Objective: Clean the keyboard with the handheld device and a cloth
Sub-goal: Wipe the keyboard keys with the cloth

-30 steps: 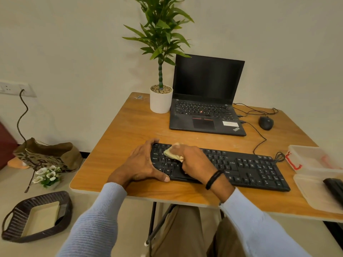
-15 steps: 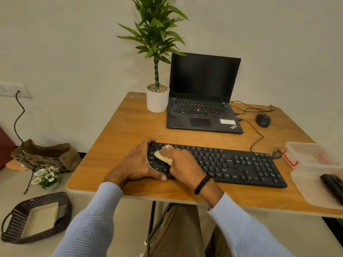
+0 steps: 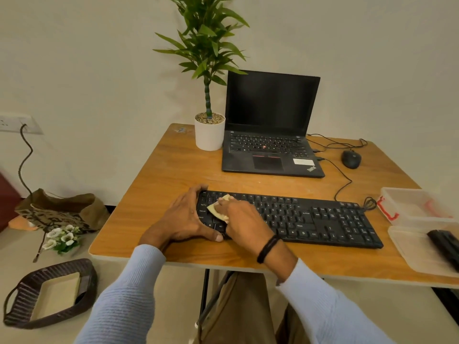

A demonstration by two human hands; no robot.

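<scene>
Your right hand (image 3: pixel 244 220), fingers curled, presses a small cream cloth (image 3: pixel 218 210) onto the leftmost keys of the black plastic keyboard (image 3: pixel 323 219) (lying along the near edge of the wooden table (image 3: pixel 173 175)). Your left hand (image 3: pixel 182 217) clasps the keyboard's left end, thumb along its front.

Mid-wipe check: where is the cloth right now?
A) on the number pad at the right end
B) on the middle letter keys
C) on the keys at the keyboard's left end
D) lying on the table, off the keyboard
C: the right hand holds the cloth on keys at the left end of the keyboard, beside the left hand gripping that end.
</scene>
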